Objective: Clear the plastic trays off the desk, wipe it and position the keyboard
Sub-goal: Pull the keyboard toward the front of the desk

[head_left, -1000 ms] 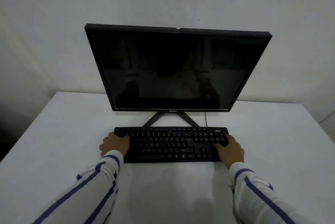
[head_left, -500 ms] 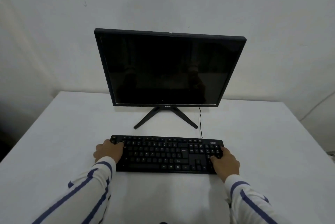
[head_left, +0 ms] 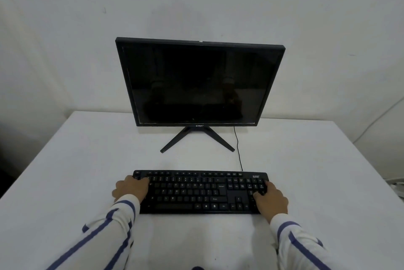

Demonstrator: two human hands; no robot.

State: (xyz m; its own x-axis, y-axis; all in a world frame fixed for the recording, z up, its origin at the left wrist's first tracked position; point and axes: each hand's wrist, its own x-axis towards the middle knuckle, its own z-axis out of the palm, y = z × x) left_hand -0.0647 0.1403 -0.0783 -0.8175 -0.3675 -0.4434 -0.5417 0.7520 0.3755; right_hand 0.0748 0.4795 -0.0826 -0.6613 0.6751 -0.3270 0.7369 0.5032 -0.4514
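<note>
**Keyboard held at both ends, centred before monitor**

The keyboard (head_left: 200,192) lies flat on the desk (head_left: 317,182), in front of the monitor (head_left: 200,83) stand and apart from it. The left hand (head_left: 130,190) clasps its left end; the right hand (head_left: 271,201) clasps its right end, fingers over the keys. Judged light and rigid, it should slide easily; end grips suit it. Its cable (head_left: 238,149) may drag. No trays visible.
</note>
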